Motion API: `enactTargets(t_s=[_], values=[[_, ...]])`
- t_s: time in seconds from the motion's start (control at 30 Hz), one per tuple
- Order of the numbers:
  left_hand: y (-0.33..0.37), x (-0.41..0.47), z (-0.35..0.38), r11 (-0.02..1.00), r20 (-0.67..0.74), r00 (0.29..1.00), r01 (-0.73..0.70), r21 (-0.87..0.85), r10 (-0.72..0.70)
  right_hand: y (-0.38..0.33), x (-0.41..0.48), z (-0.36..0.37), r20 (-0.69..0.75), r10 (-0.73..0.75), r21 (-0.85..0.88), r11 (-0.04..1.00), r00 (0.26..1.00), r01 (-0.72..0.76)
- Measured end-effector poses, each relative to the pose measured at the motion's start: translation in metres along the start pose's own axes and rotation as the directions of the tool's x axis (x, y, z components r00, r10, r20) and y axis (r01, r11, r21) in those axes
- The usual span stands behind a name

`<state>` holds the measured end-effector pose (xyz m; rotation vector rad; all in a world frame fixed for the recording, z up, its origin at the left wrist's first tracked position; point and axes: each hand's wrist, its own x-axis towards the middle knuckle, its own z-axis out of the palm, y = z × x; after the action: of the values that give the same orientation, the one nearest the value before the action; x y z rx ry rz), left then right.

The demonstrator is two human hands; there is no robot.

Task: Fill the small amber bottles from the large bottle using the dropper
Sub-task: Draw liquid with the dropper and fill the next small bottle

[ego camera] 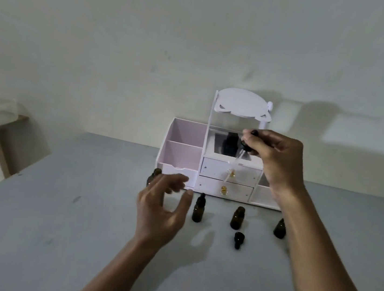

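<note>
Left hand (163, 205) seemingly open, right hand (275, 156) pinched.

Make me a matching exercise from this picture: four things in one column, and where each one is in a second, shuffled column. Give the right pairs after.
Things:
1. dropper
2. loose black cap
3. open amber bottle
4. bottle with a black top

Places:
A. standing on the table nearest the left hand
B. lying on the table nearest the camera
C. held up in the right hand, in front of the white organizer
D. standing just behind the loose cap

Pairs: 1-C, 2-B, 3-D, 4-A
</note>
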<state>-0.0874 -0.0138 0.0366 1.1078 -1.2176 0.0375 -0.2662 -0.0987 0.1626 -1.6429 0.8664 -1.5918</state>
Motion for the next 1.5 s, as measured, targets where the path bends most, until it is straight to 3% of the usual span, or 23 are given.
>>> enactTargets(t_s=[0.1, 0.23, 0.37, 0.5, 0.73, 1.07, 1.5], values=[[0.016, -0.017, 0.024, 0.990, 0.221, 0.972, 0.108, -0.096, -0.084, 0.010, 0.001, -0.033, -0.027, 0.059, -0.087, 0.994, 0.998, -0.062], [0.020, -0.030, 0.059, 0.947, 0.484, 0.832, 0.321, -0.022, -0.270, 0.023, 0.005, -0.058, -0.075, 0.122, -0.133, 0.982, 0.990, -0.132], [0.010, -0.032, 0.082, 0.875, 0.524, 0.736, 0.482, 0.040, -0.429, 0.034, 0.009, -0.064, -0.065, 0.144, -0.165, 0.974, 0.987, -0.153], [0.001, -0.032, 0.099, 0.845, 0.529, 0.695, 0.529, 0.083, -0.487, 0.041, 0.010, -0.062, -0.038, 0.161, -0.197, 0.966, 0.986, -0.165], [-0.005, -0.033, 0.117, 0.841, 0.525, 0.689, 0.530, 0.106, -0.500, 0.053, 0.008, -0.059, 0.017, 0.172, -0.279, 0.947, 0.985, -0.161], [-0.007, -0.033, 0.114, 0.895, 0.544, 0.731, 0.438, 0.090, -0.413, 0.064, 0.009, -0.058, 0.049, 0.222, -0.288, 0.937, 0.974, -0.199], [-0.009, -0.031, 0.114, 0.891, 0.558, 0.717, 0.444, 0.097, -0.418, 0.073, 0.013, -0.058, 0.044, 0.202, -0.353, 0.919, 0.978, -0.174]])
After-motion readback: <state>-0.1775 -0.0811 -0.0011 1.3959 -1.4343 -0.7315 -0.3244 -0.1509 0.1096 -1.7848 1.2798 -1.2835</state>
